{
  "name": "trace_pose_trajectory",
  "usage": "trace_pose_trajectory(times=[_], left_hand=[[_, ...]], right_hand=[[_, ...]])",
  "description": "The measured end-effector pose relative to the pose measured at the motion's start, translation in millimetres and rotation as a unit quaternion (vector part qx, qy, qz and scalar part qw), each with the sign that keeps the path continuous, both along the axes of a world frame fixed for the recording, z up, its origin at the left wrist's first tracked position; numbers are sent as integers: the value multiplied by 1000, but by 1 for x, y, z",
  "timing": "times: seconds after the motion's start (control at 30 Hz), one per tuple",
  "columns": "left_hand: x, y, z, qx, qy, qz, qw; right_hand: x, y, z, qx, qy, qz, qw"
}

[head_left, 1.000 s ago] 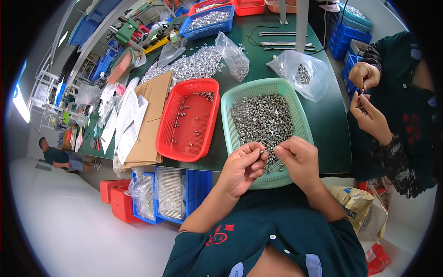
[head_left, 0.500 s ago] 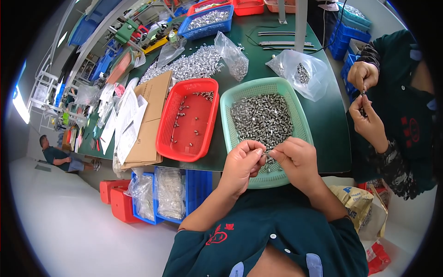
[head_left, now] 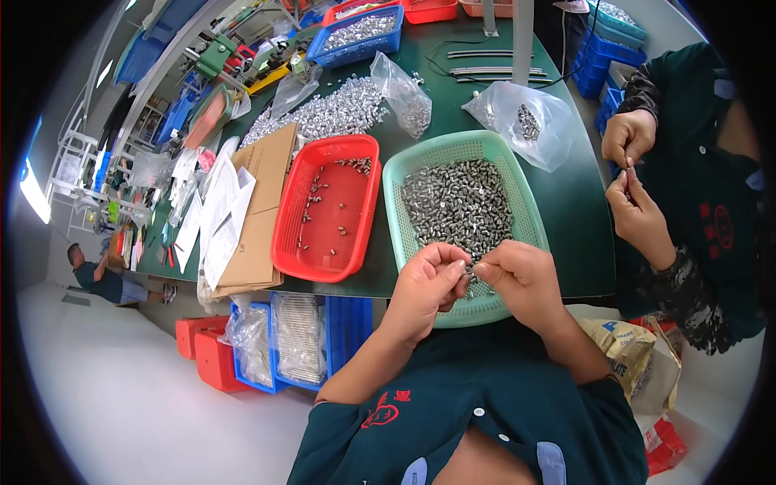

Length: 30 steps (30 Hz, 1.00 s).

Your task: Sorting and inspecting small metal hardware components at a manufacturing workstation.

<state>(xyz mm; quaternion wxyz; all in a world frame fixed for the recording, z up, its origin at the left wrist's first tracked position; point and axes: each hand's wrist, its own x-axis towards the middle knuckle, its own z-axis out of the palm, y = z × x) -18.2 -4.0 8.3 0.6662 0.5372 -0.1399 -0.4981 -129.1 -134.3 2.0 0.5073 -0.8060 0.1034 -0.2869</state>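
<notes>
Flanking the green basket (head_left: pixel 396 210): red tray (head_left: pixel 284 242), co-worker's hands (head_left: pixel 634 174).

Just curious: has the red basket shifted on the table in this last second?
No. The red basket sits beside the green basket exactly as before.

The room is brightly and evenly lit from overhead, so shadows under the green basket (head_left: pixel 420 162) and red tray (head_left: pixel 284 242) stay soft and short. A white window glare (head_left: pixel 32 190) burns out at far left. The fisheye bends the table edge (head_left: pixel 566 287) and darkens the corners into a black ring; focus holds sharp centrally, softening toward the rim
</notes>
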Motion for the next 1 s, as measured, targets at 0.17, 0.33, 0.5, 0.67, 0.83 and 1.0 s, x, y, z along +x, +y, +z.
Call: trace_pose_trajectory(times=[0.17, 0.33, 0.5, 0.67, 0.83, 1.0], left_hand=[[1, -1, 4, -24, 13, -4, 1000], [7, -4, -4, -14, 45, -20, 999], [9, 1, 0, 16, 51, -39, 998], [15, 8, -13, 7, -179, -74, 981], [57, 24, 0, 10, 66, 110, 992], [118, 37, 4, 19, 140, 242, 960]], right_hand=[[3, 7, -2, 22, -30, -18, 999], [4, 8, -13, 52, -30, -28, 998], [9, 10, -19, 132, -21, -33, 991], [-1, 4, -16, 184, -35, -57, 981], [-8, -16, -10, 263, -26, -62, 963], [-6, -2, -12, 299, -7, -43, 953]])
